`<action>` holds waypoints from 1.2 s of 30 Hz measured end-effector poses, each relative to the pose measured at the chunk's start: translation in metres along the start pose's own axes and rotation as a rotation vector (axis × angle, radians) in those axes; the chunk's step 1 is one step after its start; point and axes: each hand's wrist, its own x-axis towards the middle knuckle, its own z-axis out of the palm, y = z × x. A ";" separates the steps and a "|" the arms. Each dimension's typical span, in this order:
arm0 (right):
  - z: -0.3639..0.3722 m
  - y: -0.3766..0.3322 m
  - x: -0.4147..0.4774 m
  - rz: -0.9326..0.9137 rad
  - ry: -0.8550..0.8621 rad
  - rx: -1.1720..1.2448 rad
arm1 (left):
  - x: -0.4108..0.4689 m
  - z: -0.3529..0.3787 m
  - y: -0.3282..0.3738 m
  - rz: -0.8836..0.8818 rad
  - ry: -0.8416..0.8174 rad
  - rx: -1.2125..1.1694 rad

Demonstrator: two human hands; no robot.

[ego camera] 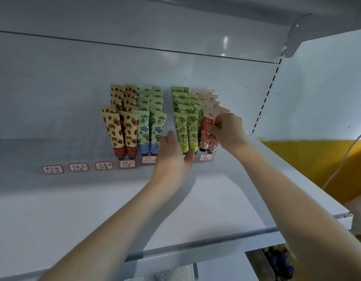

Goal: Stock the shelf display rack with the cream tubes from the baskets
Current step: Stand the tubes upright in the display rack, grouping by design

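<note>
A white metal shelf board [74,209] fills the lower half of the frame, and behind it stands a pale grey back panel [74,88] with a thin horizontal seam [135,46]. At the upper right a shelf bracket [295,33] sits at the top of a slotted upright [266,98], and two bright spots of light [225,40] shine on the panel near it. At the right edge a yellow wall [307,157] lies below a white one, and a white cable [340,163] runs down over it.

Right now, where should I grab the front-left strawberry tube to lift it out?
Probably pinch the strawberry tube by its flat crimped top, from above-left: it stands cap-down in the rack, a neighbour tight on its right.
</note>
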 end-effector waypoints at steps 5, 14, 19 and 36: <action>0.000 -0.002 -0.002 -0.003 -0.015 -0.045 | 0.015 0.013 -0.006 -0.028 -0.110 0.016; 0.001 0.002 -0.005 -0.033 0.028 -0.032 | 0.008 0.029 -0.024 0.081 -0.130 -0.096; 0.000 0.001 -0.003 -0.039 -0.002 -0.023 | 0.005 0.028 -0.025 0.090 -0.134 -0.072; 0.008 0.003 -0.001 -0.067 0.029 -0.035 | -0.026 0.012 -0.053 0.350 -0.128 0.565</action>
